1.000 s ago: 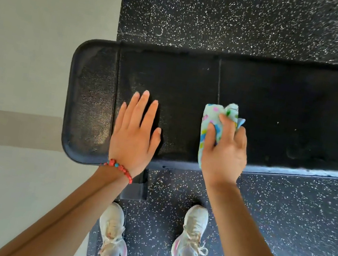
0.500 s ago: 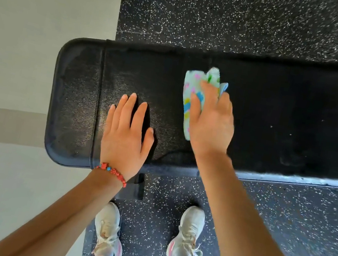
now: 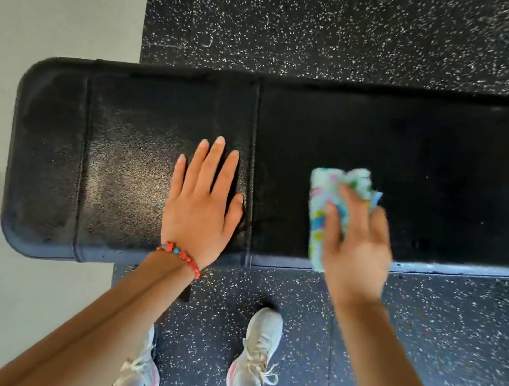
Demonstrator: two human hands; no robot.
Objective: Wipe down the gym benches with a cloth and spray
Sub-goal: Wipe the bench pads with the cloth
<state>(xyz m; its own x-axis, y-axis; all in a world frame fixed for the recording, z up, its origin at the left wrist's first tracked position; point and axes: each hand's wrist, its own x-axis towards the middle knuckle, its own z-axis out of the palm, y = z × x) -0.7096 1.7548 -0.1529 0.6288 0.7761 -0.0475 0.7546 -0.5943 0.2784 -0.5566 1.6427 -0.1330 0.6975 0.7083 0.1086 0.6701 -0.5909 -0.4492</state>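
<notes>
On bench (image 3: pixel 422 161) | left hand (image 3: pixel 200 214) flat | right hand (image 3: pixel 356 244), blurred, grips cloth (image 3: pixel 332 189)

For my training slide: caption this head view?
Right hand wipes black padded gym bench with patterned cloth; left hand rests flat.

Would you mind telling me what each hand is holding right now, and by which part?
The right hand grips the bunched cloth across its middle against the bench. The left hand holds nothing; it rests flat on the bench.

Head camera, straight down, close over bench (image 3: pixel 337 159).
</notes>
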